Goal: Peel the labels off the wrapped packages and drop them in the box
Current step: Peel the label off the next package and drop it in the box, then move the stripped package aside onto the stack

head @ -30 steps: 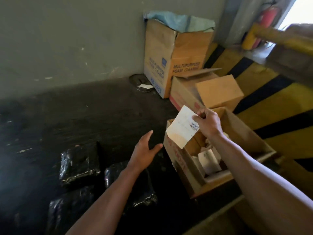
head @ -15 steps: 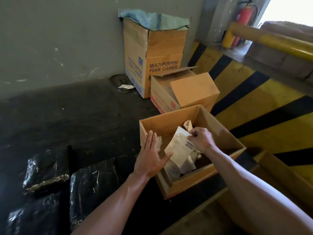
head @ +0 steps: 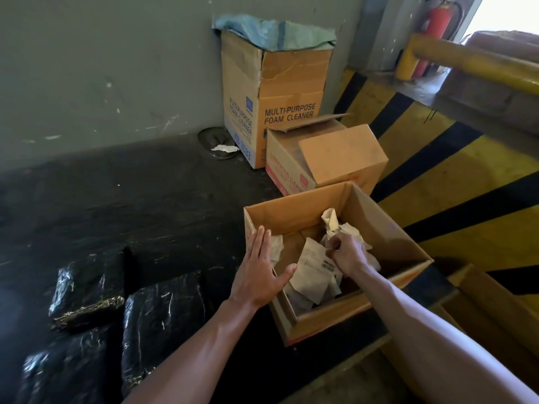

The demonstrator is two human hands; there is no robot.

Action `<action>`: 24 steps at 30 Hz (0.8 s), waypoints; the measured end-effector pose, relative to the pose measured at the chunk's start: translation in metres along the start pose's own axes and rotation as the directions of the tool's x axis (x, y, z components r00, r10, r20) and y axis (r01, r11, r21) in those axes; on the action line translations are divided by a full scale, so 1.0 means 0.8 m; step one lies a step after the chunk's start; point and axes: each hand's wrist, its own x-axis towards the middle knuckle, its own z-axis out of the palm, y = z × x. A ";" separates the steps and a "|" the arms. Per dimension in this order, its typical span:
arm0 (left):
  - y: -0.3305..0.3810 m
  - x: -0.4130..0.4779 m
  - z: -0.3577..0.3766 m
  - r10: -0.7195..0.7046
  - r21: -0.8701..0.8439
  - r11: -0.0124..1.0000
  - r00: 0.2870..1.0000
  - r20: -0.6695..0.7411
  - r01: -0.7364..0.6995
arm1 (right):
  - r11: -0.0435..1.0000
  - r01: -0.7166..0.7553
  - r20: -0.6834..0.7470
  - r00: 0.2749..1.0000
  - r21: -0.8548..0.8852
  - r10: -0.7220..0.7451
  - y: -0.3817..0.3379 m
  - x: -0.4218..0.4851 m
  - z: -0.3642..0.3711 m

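Dark floor (head: 145, 205) carries three cardboard boxes (head: 344, 310), black wrapped packages (head: 163, 325)

Print on the label (head: 313, 268) under the right hand (head: 348, 253) is way too small to read. That hand covers the label's 2 o'clock corner, and its fingertips are curled out of sight. The package (head: 62, 371) at 7 o'clock runs off the bottom edge. The extinguisher (head: 436, 21) is cropped at 1 o'clock.
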 end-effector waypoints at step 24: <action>-0.273 -0.118 -0.226 -0.613 -0.395 0.766 0.762 -0.208 0.508 | 0.918 0.317 0.063 0.938 0.236 -0.340 -0.337 -0.058 0.138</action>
